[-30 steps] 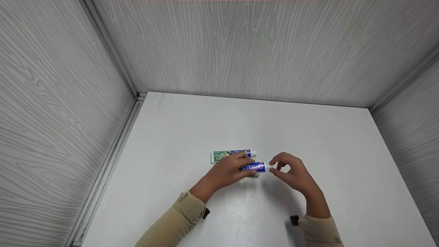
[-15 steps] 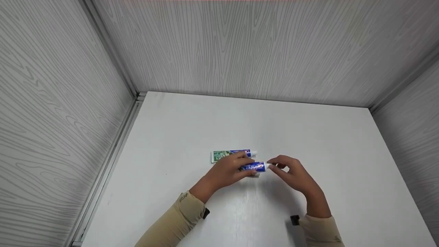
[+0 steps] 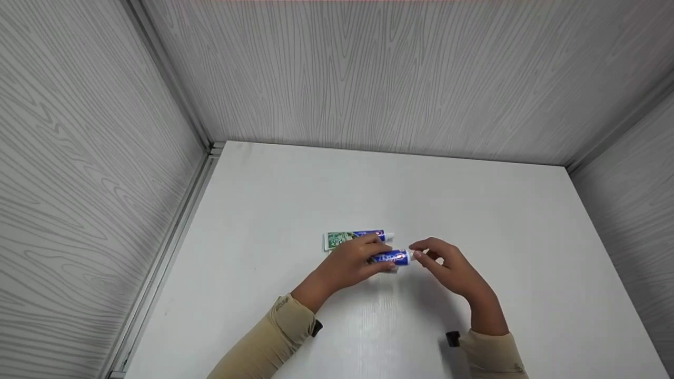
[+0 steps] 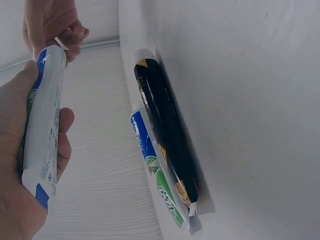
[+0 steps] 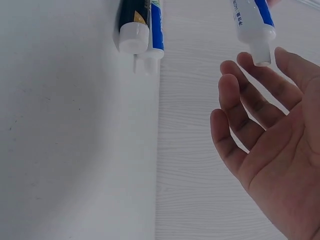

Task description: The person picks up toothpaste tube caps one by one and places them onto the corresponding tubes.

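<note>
My left hand (image 3: 350, 261) holds a blue, white and green toothpaste tube (image 3: 398, 257) above the table, its nozzle end pointing right. In the left wrist view, the thumb and fingers wrap around the white printed back of this tube (image 4: 44, 115). At the far end, my right hand (image 3: 447, 266) has its thumb and forefinger on either side of the white cap (image 5: 260, 53). Its other fingers are loosely bent and hold nothing, as the right wrist view shows.
A second blue and green toothpaste tube (image 3: 339, 239) lies on the white table (image 3: 284, 189) behind my left hand. Beside it rests a black tube with a white cap (image 4: 165, 120), mostly hidden in the head view. Grey wood-grain panels (image 3: 342, 73) enclose the table.
The right thumb and forefinger have shifted slightly, moving in over the cap and changing their place around it. My left hand and the held tube stay almost still.
</note>
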The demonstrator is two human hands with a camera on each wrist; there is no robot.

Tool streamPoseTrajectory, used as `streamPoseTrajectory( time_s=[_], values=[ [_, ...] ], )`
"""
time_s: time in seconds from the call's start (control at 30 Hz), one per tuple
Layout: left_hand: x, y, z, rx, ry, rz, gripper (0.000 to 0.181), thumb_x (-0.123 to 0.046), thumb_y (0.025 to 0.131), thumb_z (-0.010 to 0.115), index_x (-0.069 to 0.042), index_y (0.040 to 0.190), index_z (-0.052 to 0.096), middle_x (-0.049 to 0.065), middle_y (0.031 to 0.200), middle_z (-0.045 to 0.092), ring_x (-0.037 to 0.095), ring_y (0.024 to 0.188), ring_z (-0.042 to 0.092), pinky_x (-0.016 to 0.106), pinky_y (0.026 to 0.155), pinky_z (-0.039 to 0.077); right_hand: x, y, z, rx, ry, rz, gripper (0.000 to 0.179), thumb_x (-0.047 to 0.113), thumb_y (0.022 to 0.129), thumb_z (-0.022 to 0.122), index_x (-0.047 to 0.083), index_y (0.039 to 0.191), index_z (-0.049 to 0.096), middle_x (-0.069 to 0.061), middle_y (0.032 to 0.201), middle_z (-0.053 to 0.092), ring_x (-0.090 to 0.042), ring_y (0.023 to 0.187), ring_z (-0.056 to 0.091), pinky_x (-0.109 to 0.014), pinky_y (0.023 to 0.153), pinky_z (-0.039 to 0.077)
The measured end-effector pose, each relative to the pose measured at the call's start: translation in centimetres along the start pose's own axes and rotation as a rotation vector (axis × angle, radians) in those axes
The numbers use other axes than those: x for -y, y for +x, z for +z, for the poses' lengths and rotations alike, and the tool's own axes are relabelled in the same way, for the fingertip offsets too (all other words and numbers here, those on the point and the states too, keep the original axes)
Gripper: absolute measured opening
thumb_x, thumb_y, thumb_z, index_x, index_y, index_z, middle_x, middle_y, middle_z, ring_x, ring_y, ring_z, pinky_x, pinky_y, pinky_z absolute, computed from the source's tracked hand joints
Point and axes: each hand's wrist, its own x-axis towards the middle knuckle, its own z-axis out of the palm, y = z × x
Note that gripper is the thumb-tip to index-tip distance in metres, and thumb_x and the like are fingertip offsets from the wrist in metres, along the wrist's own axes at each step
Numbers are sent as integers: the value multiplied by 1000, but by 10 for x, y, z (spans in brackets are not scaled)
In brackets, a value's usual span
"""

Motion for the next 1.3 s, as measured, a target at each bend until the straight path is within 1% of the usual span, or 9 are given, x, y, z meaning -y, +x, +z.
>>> streamPoseTrajectory(
  time_s=[0.07,0.13,0.23,0.3,0.47,0.7,0.97,1.1,1.3],
  values=[
    [0,0,0,2,-3,0,50,-55,103,63,-15,129,76,0,117,68,10,98,63,25,90,58,0,-1,0,-27,-15,-14,21,29,107,67,25,127,74,3,120,74,-17,94,69,-33,82,58],
    [0,-1,-1,3,-5,0,49,-54,103,63,-14,129,76,0,117,68,10,98,63,25,90,58,1,-2,0,-55,-27,-44,21,27,104,71,26,125,73,3,119,74,-14,93,68,-33,84,58],
    [0,-1,-1,4,-5,-5,49,-54,103,63,-15,129,76,-1,117,68,9,98,63,25,90,58,3,-2,-1,-84,-34,-97,23,19,98,79,25,120,74,-1,116,74,-13,90,68,-33,85,58],
    [0,-1,-1,5,-10,-10,49,-54,103,64,-15,129,76,-1,117,68,10,98,63,25,91,58,3,-2,-2,-90,-35,-119,26,13,94,83,22,116,74,-2,113,74,-13,88,68,-34,85,58],
    [0,0,0,7,-13,-22,51,-57,102,62,-16,129,76,-1,119,69,10,102,65,27,94,58,4,-1,-2,-84,-33,-112,29,3,89,85,20,109,75,7,107,73,-12,87,68,-37,84,58],
    [-1,0,0,7,-9,-22,51,-58,102,62,-16,128,76,-2,120,70,11,103,65,28,95,59,2,-1,-1,-73,-36,-134,26,2,89,84,19,107,76,5,105,74,-12,86,68,-30,84,58],
    [0,-1,0,-1,9,5,52,-58,101,63,-16,128,76,-2,119,70,10,100,65,26,93,59,1,-1,-2,-49,-17,-132,25,4,91,83,22,107,78,6,106,75,-13,86,66,-28,81,56],
    [0,-1,1,2,13,8,52,-58,102,62,-15,127,77,-1,118,70,9,99,65,26,92,59,1,-2,-2,-43,10,-119,23,6,92,83,23,107,80,5,105,76,-14,86,65,-27,79,54],
    [-1,0,2,5,15,5,51,-57,102,62,-15,128,77,-1,117,70,9,97,64,25,91,59,0,-3,-1,-47,3,-126,21,8,93,83,23,108,80,6,106,76,-13,88,65,-26,79,54]
  ],
)
